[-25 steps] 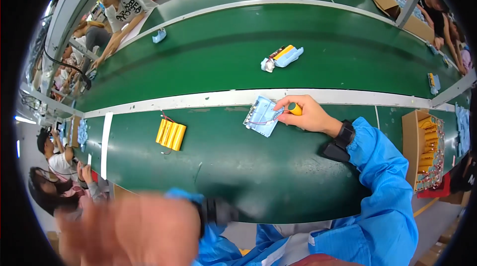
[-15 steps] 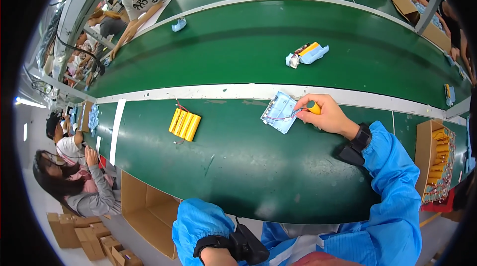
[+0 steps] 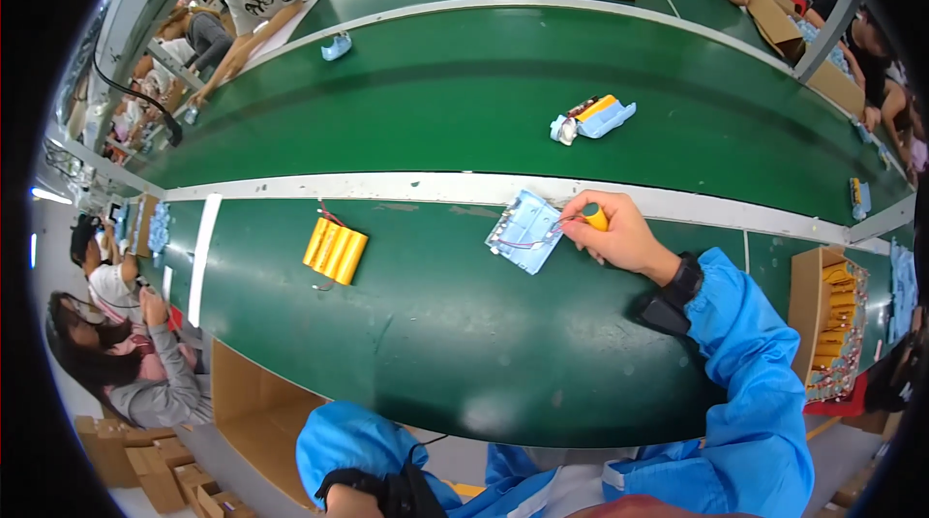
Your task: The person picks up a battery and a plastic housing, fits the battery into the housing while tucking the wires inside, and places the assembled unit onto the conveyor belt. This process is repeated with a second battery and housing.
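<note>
My right hand (image 3: 619, 232) is closed over the right corner of a light blue plastic shell (image 3: 527, 232). Between its fingers sits a short yellow rounded cylinder (image 3: 595, 217), like a tool handle; its lower end is hidden. The fingertips are also at thin wires (image 3: 561, 225) that run across the shell. Small metal parts line the shell's left edge. To the left, apart from both hands, lies a yellow battery pack (image 3: 336, 252) of several cells with red and dark leads. Of my left arm, only the blue sleeve (image 3: 358, 441) and black-banded wrist show at the lower edge.
Beyond a white rail (image 3: 416, 186) runs a green belt (image 3: 406, 102) carrying a blue-and-yellow battery assembly (image 3: 600, 118). A carton of yellow packs (image 3: 837, 324) stands at the right. An open cardboard box (image 3: 256, 411) is below the table's left edge. Other people sit around.
The whole view has shifted slightly left. My right hand stays at the shell's right side, still holding the yellow cylinder. My left wrist has dropped further out at the lower edge.
</note>
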A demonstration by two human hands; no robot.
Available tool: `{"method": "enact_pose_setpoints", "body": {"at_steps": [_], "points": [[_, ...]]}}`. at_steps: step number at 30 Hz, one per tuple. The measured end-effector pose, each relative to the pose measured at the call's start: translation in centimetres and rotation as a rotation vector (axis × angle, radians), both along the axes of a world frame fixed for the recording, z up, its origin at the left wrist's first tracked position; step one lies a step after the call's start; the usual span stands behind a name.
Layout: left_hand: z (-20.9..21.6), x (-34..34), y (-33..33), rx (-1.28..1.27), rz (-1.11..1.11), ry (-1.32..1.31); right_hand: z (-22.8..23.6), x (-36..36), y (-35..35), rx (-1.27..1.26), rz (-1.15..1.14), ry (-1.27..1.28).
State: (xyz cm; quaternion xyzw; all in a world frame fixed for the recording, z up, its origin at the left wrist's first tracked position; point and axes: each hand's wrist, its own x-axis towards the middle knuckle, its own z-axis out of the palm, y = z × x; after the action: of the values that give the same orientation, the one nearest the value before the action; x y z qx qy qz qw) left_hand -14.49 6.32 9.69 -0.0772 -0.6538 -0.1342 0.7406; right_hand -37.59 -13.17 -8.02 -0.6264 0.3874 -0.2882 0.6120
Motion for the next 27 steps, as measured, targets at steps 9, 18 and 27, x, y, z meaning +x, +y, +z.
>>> {"method": "enact_pose_setpoints", "body": {"at_steps": [9, 18, 27], "points": [[-0.1, 1.2, 1.1, 0.05, -0.162, -0.106, -0.2, 0.3, 0.0, -0.007, 0.004, -0.033], [0.1, 3.4, 3.1, 0.255, -0.241, -0.164, -0.4, 0.4, -0.1, -0.023, 0.012, -0.039], [-9.9, 6.9, 7.9, 1.385, -0.342, 0.424, -1.4, 0.4, 0.2, -0.022, 0.01, -0.014]]}}
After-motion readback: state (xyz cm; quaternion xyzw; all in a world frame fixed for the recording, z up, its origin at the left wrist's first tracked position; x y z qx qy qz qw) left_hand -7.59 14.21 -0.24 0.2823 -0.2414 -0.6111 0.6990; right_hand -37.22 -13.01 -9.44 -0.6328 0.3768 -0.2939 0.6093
